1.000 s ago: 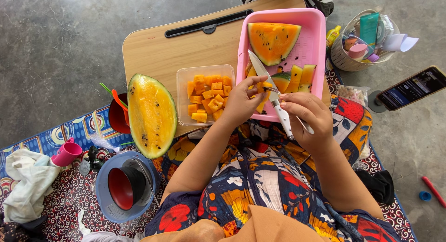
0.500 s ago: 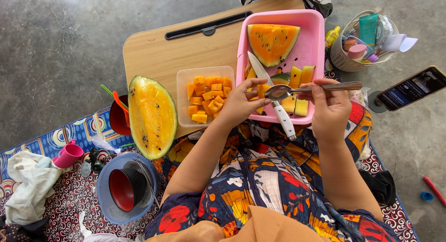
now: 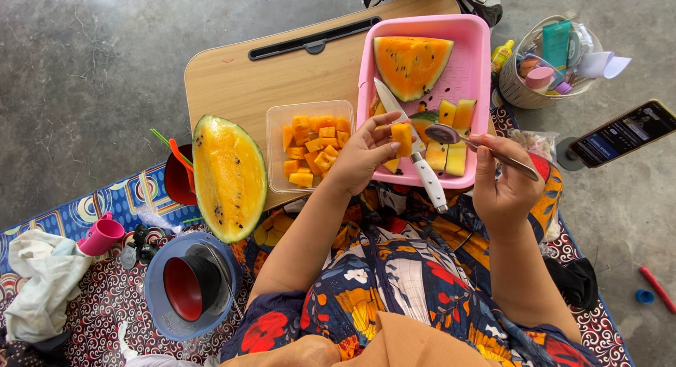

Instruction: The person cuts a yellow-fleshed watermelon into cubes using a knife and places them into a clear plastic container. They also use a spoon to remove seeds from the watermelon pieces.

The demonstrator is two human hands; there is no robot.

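Melon chunk (image 3: pixel 401 139), yellow and wet, sits pinched in the left hand (image 3: pixel 362 156) at frame centre over the pink tray (image 3: pixel 479 78); it may slip. Right hand (image 3: pixel 503 187) grips a spoon (image 3: pixel 468 143), near the knife (image 3: pixel 412 152) blade.

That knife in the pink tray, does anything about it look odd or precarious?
Yes. The knife lies loose across the pink tray, its white handle poking over the near rim toward the lap. Neither hand holds it.

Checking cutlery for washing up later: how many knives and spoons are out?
2: a white-handled knife lying in the pink tray, and a spoon in the right hand. Others may be hidden.
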